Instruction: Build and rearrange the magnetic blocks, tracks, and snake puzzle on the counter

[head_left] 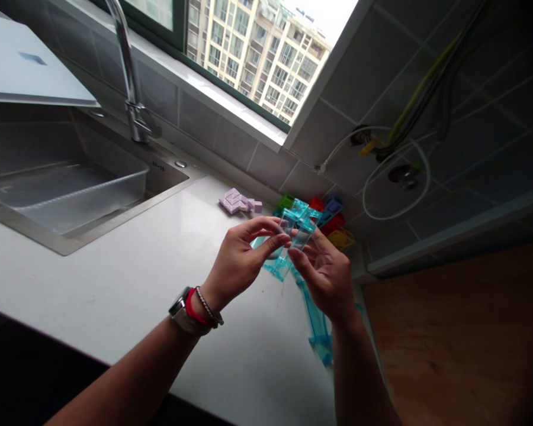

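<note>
Above the counter, my left hand (pixel 244 257) and my right hand (pixel 326 275) pinch a see-through teal plastic frame-like piece (pixel 301 214) from either side. Thumbs face me; the other fingers are partly hidden behind it. More teal plastic (pixel 279 267) shows just below the fingers, and I cannot tell whether it joins the held piece or lies behind it. A long teal plastic piece (pixel 315 316) rests on the counter, partly covered by my right forearm. My left wrist wears a watch, a red band and a bracelet.
Lilac blocks (pixel 234 201) lie near the back wall. Behind my hands are green (pixel 286 201), red (pixel 333 223), blue (pixel 333 205) and yellow (pixel 341 238) plastic pieces. Left is a sink (pixel 66 245) with a clear tray (pixel 89 195) and faucet (pixel 131 77). The white counter (pixel 128 284) ends at right.
</note>
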A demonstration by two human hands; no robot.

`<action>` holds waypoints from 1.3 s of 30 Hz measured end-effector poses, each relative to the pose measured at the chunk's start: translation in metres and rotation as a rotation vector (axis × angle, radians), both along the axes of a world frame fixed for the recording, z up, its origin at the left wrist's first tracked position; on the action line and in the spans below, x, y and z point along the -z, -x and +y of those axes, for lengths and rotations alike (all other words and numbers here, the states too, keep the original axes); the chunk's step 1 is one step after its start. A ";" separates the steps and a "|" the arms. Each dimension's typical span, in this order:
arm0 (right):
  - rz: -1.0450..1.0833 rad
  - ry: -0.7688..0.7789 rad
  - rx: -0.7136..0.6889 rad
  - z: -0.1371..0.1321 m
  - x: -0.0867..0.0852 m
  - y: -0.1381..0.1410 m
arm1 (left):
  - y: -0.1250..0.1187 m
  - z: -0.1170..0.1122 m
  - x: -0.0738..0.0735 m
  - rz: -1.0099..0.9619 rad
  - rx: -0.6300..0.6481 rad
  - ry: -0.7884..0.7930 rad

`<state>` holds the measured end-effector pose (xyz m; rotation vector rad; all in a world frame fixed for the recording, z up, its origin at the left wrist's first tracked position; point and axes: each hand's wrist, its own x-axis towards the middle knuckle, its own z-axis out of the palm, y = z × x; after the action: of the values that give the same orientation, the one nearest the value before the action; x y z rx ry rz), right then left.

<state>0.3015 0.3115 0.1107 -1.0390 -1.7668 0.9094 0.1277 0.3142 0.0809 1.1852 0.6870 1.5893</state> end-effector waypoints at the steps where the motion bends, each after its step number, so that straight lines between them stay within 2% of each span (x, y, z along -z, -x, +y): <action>1: 0.008 -0.002 0.002 -0.001 -0.001 0.000 | 0.000 0.000 0.000 0.005 -0.005 -0.005; 11: -0.018 -0.093 0.089 -0.001 0.003 0.005 | 0.000 0.000 -0.001 0.147 -0.117 -0.121; 24: -0.052 -0.097 0.111 -0.003 0.002 0.007 | 0.000 -0.002 0.000 0.156 -0.087 -0.075; 27: -0.066 -0.108 0.152 -0.002 0.001 0.009 | 0.002 0.000 0.001 0.265 -0.107 -0.070; 30: -0.116 -0.150 0.213 0.000 0.001 0.009 | 0.004 0.002 0.003 0.479 -0.119 -0.035; 34: -0.196 -0.209 0.301 -0.003 0.004 0.004 | 0.002 0.004 0.009 0.652 -0.066 -0.036; 39: -0.327 -0.211 0.235 -0.025 0.007 -0.013 | -0.005 0.001 0.013 0.750 0.049 -0.069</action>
<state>0.3141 0.2860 0.1036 -1.2759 -1.9061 0.4146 0.1324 0.3151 0.0683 1.8553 1.0648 1.1062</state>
